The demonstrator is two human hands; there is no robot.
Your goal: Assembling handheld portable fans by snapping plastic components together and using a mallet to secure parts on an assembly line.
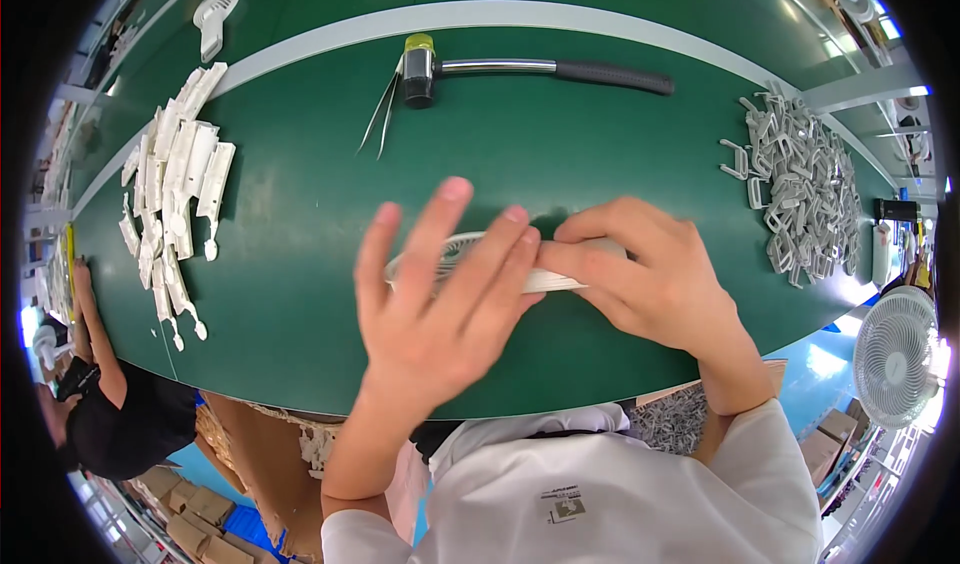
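A white plastic housing (552, 282) with a round slotted grille at its left end is held low over the green table, partly hidden by my fingers. My right hand (655, 274) is closed around its right end, thumb and fingers pinching the edge. Over the grille end lies my left hand (435, 314), its fingers stretched out and spread. The left fingertips come close to the right ones; whether they press on the housing cannot be made out.
A mallet (420, 79) with a black grip and metal tweezers (380, 114) lie beyond my hands. White elongated parts (180, 174) are piled left, grey clips (800, 184) right. A similar white housing (213, 19) lies far left. Another person (130, 414) works at left.
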